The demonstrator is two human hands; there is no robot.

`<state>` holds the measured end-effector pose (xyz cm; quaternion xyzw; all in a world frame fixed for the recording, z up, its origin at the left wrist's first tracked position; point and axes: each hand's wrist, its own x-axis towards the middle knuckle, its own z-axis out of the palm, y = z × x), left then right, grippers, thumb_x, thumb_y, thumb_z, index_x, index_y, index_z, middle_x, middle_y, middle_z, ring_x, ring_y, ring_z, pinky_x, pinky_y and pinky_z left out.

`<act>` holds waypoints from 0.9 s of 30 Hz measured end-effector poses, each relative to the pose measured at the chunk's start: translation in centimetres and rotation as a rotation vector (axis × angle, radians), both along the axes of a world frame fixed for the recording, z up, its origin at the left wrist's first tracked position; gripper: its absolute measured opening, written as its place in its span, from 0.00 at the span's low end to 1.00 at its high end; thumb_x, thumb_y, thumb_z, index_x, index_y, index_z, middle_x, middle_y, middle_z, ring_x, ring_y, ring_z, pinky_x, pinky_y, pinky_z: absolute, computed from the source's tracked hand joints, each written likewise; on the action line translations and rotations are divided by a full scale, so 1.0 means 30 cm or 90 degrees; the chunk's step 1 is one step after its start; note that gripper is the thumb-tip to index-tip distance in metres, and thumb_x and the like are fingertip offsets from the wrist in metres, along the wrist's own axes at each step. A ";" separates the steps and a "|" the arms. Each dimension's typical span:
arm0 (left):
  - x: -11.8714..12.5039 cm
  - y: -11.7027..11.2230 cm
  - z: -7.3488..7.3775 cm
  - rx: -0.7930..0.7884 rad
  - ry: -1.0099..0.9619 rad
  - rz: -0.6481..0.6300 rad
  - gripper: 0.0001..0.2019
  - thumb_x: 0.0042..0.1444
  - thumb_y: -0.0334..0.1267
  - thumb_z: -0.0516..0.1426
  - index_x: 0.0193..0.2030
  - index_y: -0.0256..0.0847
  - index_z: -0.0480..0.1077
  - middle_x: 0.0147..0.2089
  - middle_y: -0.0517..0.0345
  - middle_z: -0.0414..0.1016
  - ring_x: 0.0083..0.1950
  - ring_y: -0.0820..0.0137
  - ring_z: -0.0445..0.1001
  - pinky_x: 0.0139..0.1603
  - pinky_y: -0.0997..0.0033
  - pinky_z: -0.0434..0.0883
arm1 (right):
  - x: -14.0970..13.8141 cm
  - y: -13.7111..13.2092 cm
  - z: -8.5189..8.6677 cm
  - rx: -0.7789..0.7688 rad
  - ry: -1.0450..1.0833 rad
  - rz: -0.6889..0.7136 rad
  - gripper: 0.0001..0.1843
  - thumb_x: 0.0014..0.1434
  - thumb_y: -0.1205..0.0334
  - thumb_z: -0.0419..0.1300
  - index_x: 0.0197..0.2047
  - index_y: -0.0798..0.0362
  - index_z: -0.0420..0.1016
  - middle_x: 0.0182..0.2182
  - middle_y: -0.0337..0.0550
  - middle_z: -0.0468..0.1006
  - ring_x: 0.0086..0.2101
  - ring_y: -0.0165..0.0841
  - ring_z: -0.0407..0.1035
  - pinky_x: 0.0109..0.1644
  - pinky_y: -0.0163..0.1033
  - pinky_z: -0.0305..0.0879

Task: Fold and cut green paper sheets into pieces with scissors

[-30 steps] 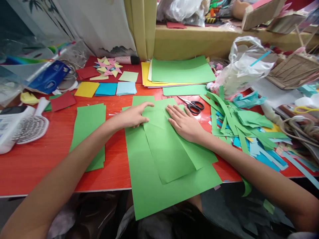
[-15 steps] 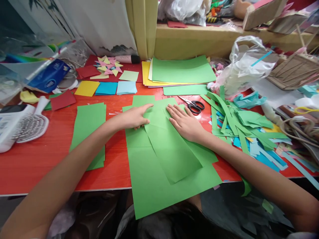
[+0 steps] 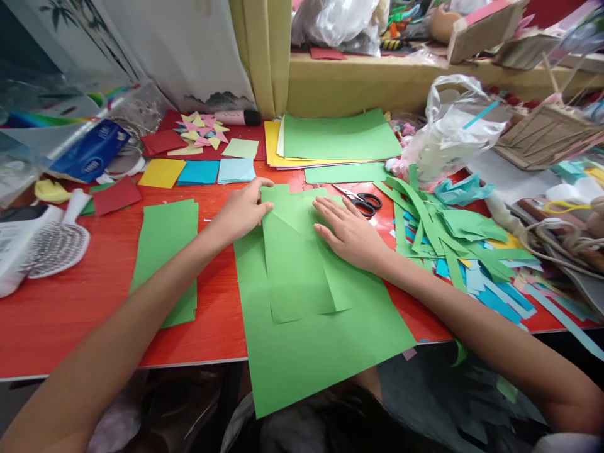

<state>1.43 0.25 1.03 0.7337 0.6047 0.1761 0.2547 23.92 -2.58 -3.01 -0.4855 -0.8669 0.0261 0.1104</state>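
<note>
A large green paper sheet (image 3: 302,352) lies at the front of the red table and juts past its edge. Smaller green paper pieces rest on top, the uppermost a green paper rectangle (image 3: 296,277) standing almost straight toward me. At that rectangle's far left corner, my left hand (image 3: 243,211) pinches the paper between thumb and finger. My right hand (image 3: 352,229) lies flat with fingers stretched out, pressing on the papers at their right side. Just beyond it are black-handled scissors (image 3: 365,202). A stack of cut green paper (image 3: 165,251) lies to the left.
Green and blue paper strips (image 3: 443,242) are heaped at the right. Square paper stacks (image 3: 198,172), folded paper stars (image 3: 202,130) and large coloured sheets (image 3: 342,135) lie at the back. A hairbrush (image 3: 63,245) sits at the left; a plastic bag (image 3: 438,138) stands back right.
The top green rectangle has turned and shifted left, so it now lies straighter. My left hand has moved slightly left with its corner. My right hand stays flat on the papers.
</note>
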 end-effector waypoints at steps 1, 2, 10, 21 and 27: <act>-0.003 0.005 -0.003 -0.005 -0.020 0.011 0.24 0.54 0.41 0.52 0.59 0.42 0.57 0.30 0.60 0.63 0.26 0.73 0.67 0.27 0.74 0.61 | 0.000 0.000 -0.002 -0.008 -0.004 0.020 0.33 0.66 0.47 0.34 0.66 0.59 0.51 0.65 0.48 0.53 0.64 0.35 0.45 0.68 0.49 0.36; -0.006 0.009 -0.006 -0.029 -0.034 0.011 0.26 0.54 0.42 0.53 0.60 0.41 0.55 0.31 0.60 0.63 0.27 0.73 0.67 0.26 0.75 0.60 | 0.000 0.001 -0.007 -0.022 -0.009 0.033 0.33 0.65 0.47 0.34 0.66 0.59 0.50 0.65 0.47 0.52 0.64 0.35 0.44 0.67 0.49 0.37; -0.011 0.011 -0.007 -0.157 0.029 -0.068 0.43 0.49 0.43 0.57 0.68 0.38 0.39 0.26 0.62 0.62 0.25 0.73 0.61 0.25 0.74 0.57 | 0.001 0.018 -0.044 -0.044 -0.033 0.023 0.31 0.66 0.51 0.32 0.67 0.55 0.48 0.66 0.44 0.48 0.65 0.34 0.41 0.67 0.49 0.39; -0.011 -0.001 -0.001 -0.146 0.058 -0.095 0.48 0.48 0.41 0.57 0.69 0.39 0.31 0.34 0.55 0.71 0.26 0.72 0.62 0.29 0.74 0.58 | 0.002 0.017 -0.044 -0.050 -0.032 0.017 0.31 0.66 0.51 0.32 0.67 0.55 0.47 0.66 0.42 0.48 0.65 0.34 0.41 0.67 0.48 0.40; -0.011 0.000 0.002 -0.135 0.076 -0.102 0.48 0.46 0.42 0.57 0.69 0.41 0.33 0.37 0.54 0.72 0.26 0.72 0.62 0.29 0.74 0.57 | 0.001 0.015 -0.040 -0.054 -0.029 0.017 0.32 0.66 0.51 0.32 0.67 0.56 0.48 0.66 0.42 0.49 0.65 0.34 0.41 0.67 0.47 0.40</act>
